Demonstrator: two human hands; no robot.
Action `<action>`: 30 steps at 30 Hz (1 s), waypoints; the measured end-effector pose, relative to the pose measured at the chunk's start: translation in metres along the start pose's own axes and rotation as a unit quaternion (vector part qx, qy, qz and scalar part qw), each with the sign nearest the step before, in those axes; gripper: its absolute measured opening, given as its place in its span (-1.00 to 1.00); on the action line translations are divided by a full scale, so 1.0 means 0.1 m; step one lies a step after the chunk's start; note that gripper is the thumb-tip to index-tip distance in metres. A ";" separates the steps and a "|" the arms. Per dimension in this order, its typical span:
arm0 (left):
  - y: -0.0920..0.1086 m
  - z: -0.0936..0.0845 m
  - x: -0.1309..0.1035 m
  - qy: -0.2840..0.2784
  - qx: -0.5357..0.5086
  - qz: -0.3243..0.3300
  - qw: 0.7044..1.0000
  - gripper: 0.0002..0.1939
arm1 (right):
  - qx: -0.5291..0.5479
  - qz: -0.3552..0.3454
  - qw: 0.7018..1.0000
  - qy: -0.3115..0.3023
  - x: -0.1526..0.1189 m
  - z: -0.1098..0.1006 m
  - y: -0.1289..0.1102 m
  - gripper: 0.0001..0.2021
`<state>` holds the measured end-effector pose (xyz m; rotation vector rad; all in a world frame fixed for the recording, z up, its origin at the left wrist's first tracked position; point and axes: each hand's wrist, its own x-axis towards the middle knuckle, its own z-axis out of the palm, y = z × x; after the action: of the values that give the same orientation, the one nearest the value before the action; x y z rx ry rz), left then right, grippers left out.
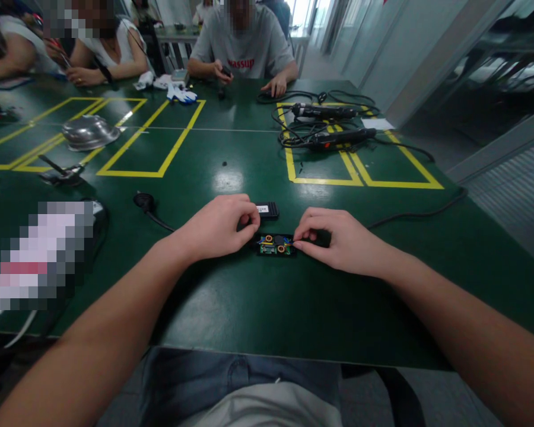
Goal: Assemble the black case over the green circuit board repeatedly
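A small green circuit board (270,249) with copper-wound coils and blue and yellow wires lies in a black plastic case (289,254) on the table before me. My left hand (225,225) is closed at the case's left end, thumb against curled fingers; whatever they pinch is hidden. At the opposite end, thumb and forefinger of my right hand (338,240) pinch where the thin wires leave the board. Just behind lies a black cover (272,210) with a white label, partly behind my left fingers. A black power plug (143,201) has its cord running behind my left hand.
Another cord (420,214) runs right from behind my right hand. Two black corded power tools (324,111) lie at the back right among coiled cables. A metal bowl (90,131) and a blurred white object (40,255) are left. Co-workers (242,44) sit across the green table (231,314).
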<state>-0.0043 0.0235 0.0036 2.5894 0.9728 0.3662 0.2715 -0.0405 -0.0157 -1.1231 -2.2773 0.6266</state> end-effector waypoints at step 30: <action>0.13 -0.04 -0.08 -0.001 -0.044 0.072 0.996 -0.66 | -0.053 0.033 0.997 0.050 0.00 0.03 0.01 -0.68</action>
<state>-0.0040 0.0104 0.0114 2.5846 0.7538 0.4340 0.2700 -0.0401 -0.0183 -1.2551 -2.2179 0.4685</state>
